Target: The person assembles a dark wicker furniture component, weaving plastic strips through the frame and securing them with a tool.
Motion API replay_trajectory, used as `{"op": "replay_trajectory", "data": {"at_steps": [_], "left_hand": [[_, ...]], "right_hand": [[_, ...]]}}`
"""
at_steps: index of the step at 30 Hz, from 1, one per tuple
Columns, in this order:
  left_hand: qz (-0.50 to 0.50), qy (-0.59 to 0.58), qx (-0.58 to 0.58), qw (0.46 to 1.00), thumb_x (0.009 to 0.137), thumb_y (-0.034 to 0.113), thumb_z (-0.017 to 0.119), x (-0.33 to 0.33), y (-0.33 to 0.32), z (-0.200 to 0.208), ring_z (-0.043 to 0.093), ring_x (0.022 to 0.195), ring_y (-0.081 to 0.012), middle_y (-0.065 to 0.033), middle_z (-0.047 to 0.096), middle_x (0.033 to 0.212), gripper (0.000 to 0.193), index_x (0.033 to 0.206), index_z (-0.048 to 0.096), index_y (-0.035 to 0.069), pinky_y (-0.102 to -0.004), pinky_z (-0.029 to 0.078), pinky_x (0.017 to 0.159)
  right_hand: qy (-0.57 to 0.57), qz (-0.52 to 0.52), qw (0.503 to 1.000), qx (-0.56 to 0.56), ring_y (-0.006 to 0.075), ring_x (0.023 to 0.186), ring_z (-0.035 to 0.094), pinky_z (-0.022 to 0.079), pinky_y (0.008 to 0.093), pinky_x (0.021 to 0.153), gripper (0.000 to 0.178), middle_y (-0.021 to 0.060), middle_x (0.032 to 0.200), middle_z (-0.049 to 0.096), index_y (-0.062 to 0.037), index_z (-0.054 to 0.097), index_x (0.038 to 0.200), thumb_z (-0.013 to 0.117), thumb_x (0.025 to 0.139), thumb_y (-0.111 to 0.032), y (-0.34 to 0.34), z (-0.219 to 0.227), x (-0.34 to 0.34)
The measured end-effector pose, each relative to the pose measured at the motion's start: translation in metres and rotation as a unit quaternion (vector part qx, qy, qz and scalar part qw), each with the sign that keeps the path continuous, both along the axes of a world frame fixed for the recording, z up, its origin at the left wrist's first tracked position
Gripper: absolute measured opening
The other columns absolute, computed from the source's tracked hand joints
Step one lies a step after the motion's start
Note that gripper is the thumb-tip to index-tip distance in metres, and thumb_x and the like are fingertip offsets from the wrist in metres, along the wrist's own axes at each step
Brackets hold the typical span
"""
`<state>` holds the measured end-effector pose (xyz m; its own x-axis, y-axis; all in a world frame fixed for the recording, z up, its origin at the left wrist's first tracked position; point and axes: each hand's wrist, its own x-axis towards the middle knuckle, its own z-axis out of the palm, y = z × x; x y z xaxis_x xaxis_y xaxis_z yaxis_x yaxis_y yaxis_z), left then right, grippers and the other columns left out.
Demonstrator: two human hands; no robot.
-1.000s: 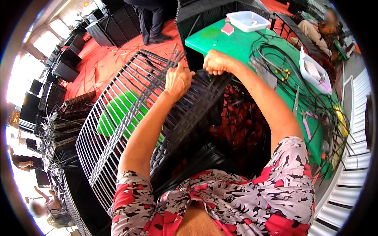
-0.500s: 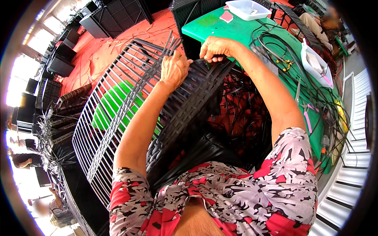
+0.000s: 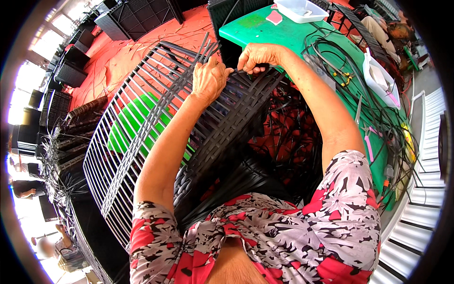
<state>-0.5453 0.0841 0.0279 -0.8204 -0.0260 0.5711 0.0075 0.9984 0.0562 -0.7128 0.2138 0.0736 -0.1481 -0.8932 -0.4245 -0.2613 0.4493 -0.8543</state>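
A dark grey wicker panel (image 3: pixel 227 118) lies tilted before me, with long parallel bars crossed by woven bands of flat strips. My left hand (image 3: pixel 209 81) is closed over its far edge, thumb pointing toward my right hand. Just to the right, my right hand (image 3: pixel 259 57) is closed in a pinch on a dark plastic strip at that same edge, the fingertips partly turned from view. Loose strip ends (image 3: pixel 206 47) stick up beyond my left hand. Through the bars a bright green object (image 3: pixel 137 120) shows.
At the right stands a green table (image 3: pixel 257 31) with white trays (image 3: pixel 300 10), coiled black strips (image 3: pixel 326 47), scissors (image 3: pixel 358 111) and a pink-handled tool (image 3: pixel 369 146). Loose black strips (image 3: pixel 283 128) lie on red floor covering below. Other wicker pieces (image 3: pixel 71 71) and people are at the left.
The panel has shifted slightly left and down in view. Both hands stay close together at its far edge, the right hand's fingers now nearer my left thumb.
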Motion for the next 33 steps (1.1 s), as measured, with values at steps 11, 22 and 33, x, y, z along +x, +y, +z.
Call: {"op": "replay_trajectory", "data": {"at_steps": [11, 22, 33], "left_hand": [[0.022, -0.013, 0.002, 1.0, 0.086, 0.033, 0.057, 0.001, 0.002, 0.001, 0.055, 0.071, -0.0285, -0.0121, 0.055, 0.083, 0.03, 0.075, 0.064, 0.005, -0.0401, 0.039, 0.068], [0.021, 0.001, 0.003, 1.0, 0.087, 0.032, 0.056, 0.002, 0.0, -0.005, 0.054, 0.072, -0.0286, -0.0106, 0.054, 0.083, 0.03, 0.076, 0.064, 0.005, -0.0404, 0.039, 0.069], [0.028, 0.0, -0.004, 1.0, 0.087, 0.033, 0.056, 0.003, 0.003, -0.002, 0.054, 0.072, -0.0286, -0.0104, 0.054, 0.083, 0.03, 0.075, 0.063, 0.006, -0.0405, 0.039, 0.069]], "right_hand": [[0.032, -0.055, 0.998, -0.024, 0.0095, 0.059, 0.056, 0.045, 0.0227, 0.052, 0.018, 0.0042, 0.073, 0.063, -0.0009, 0.065, 0.088, 0.059, 0.072, -0.007, 0.014, 0.007, -0.002], [0.045, -0.058, 0.996, -0.04, 0.0099, 0.056, 0.054, 0.044, 0.0238, 0.052, 0.024, 0.006, 0.071, 0.063, 0.002, 0.065, 0.092, 0.064, 0.069, -0.004, 0.008, -0.004, 0.002], [0.024, -0.042, 0.999, -0.019, 0.008, 0.053, 0.05, 0.041, 0.0233, 0.05, 0.013, 0.0033, 0.066, 0.061, -0.0002, 0.066, 0.082, 0.065, 0.071, -0.006, 0.011, -0.007, -0.006]]}}
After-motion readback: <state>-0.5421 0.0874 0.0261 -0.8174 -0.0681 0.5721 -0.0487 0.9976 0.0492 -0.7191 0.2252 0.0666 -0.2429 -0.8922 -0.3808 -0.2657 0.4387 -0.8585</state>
